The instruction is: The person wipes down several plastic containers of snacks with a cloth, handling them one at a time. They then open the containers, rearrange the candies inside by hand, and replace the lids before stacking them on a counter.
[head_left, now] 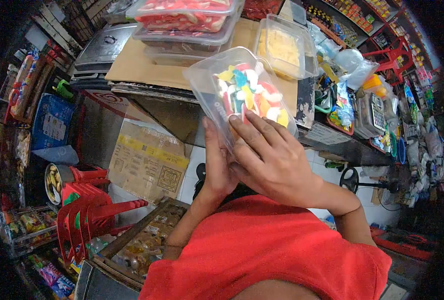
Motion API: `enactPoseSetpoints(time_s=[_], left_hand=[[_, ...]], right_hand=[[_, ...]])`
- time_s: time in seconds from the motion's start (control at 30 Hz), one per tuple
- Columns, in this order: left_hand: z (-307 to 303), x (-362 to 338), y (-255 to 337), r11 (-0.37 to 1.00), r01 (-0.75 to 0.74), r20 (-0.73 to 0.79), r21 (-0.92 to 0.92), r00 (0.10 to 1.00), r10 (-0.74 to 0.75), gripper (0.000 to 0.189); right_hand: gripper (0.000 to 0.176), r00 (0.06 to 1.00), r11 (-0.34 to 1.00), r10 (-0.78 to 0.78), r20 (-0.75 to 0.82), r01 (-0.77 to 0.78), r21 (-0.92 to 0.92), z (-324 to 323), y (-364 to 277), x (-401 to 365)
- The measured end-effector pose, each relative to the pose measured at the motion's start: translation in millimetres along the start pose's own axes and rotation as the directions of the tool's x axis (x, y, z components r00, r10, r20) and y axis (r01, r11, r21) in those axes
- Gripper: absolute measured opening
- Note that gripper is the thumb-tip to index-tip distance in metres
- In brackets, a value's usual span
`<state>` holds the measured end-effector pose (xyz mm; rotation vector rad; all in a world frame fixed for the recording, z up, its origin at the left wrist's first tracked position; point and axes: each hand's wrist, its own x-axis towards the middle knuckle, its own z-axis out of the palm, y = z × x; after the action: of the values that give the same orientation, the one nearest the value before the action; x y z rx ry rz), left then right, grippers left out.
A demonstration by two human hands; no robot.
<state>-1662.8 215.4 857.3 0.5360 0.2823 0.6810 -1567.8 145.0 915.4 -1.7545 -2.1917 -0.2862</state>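
Observation:
Both my hands hold up a clear plastic container point(234, 90) filled with colourful gummy candy. My left hand point(217, 162) supports its near bottom edge from the left side. Across the near end of the lid lies my right hand point(272, 155), fingers spread and pointing up-left. The container is tilted toward me, above the counter's front edge. My red shirt fills the lower middle of the view.
A cardboard sheet point(137, 65) on the counter carries stacked clear tubs of red candy point(184, 20) and a tub of yellow snacks point(282, 47). Stacked red plastic stools point(89, 207) stand at lower left. A calculator point(377, 112) and packaged goods crowd the right.

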Motion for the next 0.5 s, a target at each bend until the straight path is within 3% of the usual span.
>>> enactPoseSetpoints(time_s=[0.13,0.23,0.27,0.3,0.4,0.5], left_hand=[[5,2,1,0.998,-0.066,-0.065,-0.001,0.996,0.065,0.064],[4,3,1,0.998,-0.068,-0.023,-0.013,0.997,0.067,0.057],[4,4,1,0.997,-0.065,-0.009,-0.031,0.998,0.064,0.054],[-3,8,-4,0.997,-0.076,-0.027,-0.017,0.997,0.076,0.052],[-1,5,-2,0.997,-0.057,0.006,0.049,0.998,0.057,0.052],[-2,5,-1,0.999,-0.05,0.027,0.013,0.998,0.05,0.051]], right_hand=[[0.026,1.0,1.0,-0.015,0.008,0.015,0.0,-12,9,-3],[0.026,0.986,0.977,0.122,-0.115,-0.099,0.187,-33,20,-5],[0.026,0.954,0.953,0.222,-0.201,-0.168,0.252,-36,24,-8],[0.024,0.925,0.964,0.214,-0.313,-0.148,0.22,-42,31,-10],[0.024,0.712,0.912,0.404,-0.574,-0.265,0.312,-44,54,-25],[0.018,0.516,0.863,0.503,-0.693,-0.254,0.437,-58,68,-31]])
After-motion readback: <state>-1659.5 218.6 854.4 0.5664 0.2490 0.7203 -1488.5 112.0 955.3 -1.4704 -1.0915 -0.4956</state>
